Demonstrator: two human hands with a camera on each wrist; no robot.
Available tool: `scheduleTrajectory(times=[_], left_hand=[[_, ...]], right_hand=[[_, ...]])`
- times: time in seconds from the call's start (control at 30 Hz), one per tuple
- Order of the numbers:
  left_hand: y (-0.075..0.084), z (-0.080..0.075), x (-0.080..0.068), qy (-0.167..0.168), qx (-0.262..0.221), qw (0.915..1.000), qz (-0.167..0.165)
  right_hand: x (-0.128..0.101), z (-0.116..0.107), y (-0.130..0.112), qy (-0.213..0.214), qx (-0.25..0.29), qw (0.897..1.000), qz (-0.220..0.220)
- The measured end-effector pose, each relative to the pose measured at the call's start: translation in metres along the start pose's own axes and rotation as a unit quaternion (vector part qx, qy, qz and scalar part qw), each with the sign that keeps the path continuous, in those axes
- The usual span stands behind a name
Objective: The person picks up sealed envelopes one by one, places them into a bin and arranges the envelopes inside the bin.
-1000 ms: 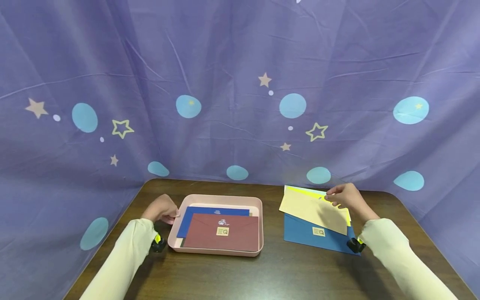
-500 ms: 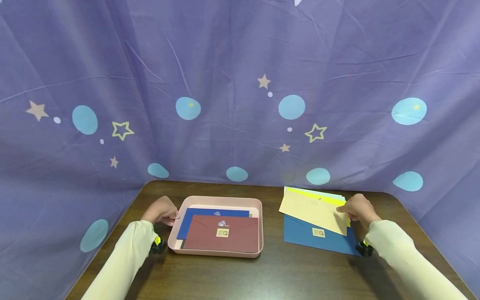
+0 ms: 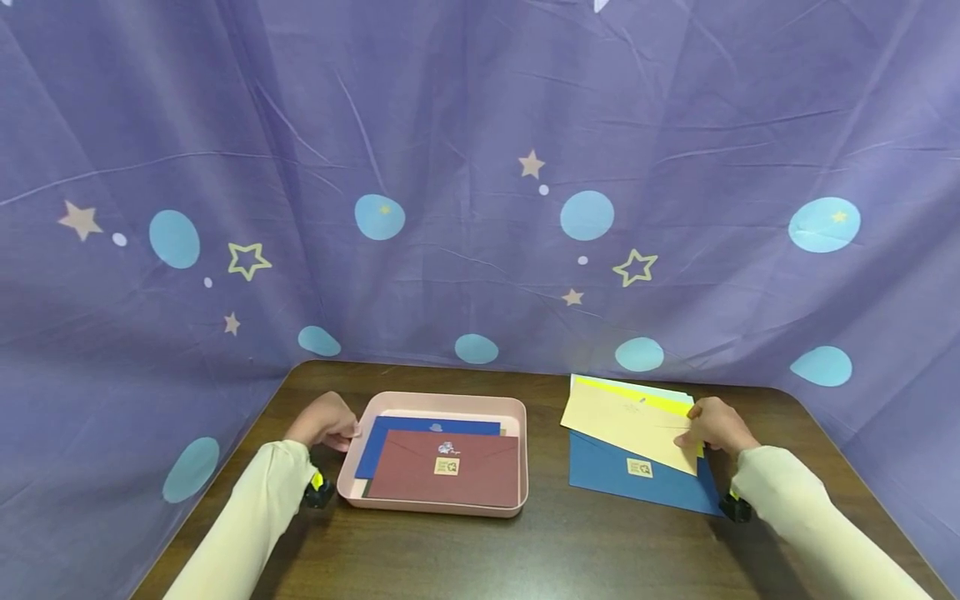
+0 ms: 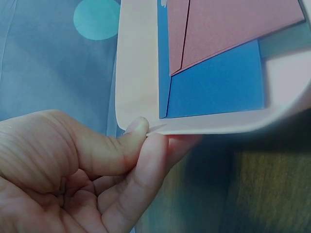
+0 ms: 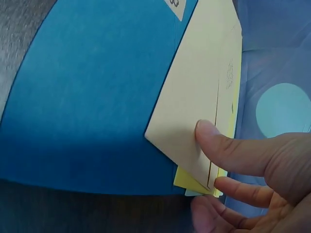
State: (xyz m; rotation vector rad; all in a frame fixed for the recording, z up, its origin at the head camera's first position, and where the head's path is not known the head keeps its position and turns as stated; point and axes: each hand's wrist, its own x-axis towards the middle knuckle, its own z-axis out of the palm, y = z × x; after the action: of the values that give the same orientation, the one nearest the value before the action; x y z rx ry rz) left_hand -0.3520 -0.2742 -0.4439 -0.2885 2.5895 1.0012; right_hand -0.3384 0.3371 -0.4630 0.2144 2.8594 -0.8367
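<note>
Envelope [image 3: 624, 422], cream — likely light, pliant, easily creased; grip flat at one end — lies partly over the blue envelope [image 3: 600, 467] on the surface [image 3: 540, 554], right end pinched by right hand [image 3: 717, 425], left hand [image 3: 327, 420] pinching the pink tray [image 3: 450, 403].

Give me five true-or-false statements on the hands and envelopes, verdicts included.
1. The left hand pinches the pink tray by its rim. True.
2. The maroon envelope lies beneath the royal-blue envelope. False: the maroon envelope lies over the royal-blue envelope.
3. The right hand has its thumb on the cream envelope. True.
4. The cream envelope lies inside the pink tray. False: it lies outside, partly over a teal-blue envelope.
5. Bright yellow paper shows past the cream envelope's edge. True.
</note>
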Motion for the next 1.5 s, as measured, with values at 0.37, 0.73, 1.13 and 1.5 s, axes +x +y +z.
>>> scheduleTrajectory(times=[0.37,0.73,1.13,1.5], left_hand=[[0.001,0.001,0.002,0.004,-0.005,1.0,-0.001],[0.001,0.0,0.002,0.004,-0.001,1.0,-0.002],[0.003,0.001,-0.002,0.005,-0.005,1.0,-0.005],[0.002,0.0,0.002,0.004,-0.01,0.9999,-0.004]], right_hand=[[0.012,-0.001,0.01,-0.032,-0.044,0.998,-0.016],[0.013,0.001,0.007,-0.021,-0.048,0.999,-0.005],[0.008,0.008,0.012,0.014,0.013,0.999,-0.043],[-0.006,-0.005,0.029,-0.053,0.235,0.971,-0.01]])
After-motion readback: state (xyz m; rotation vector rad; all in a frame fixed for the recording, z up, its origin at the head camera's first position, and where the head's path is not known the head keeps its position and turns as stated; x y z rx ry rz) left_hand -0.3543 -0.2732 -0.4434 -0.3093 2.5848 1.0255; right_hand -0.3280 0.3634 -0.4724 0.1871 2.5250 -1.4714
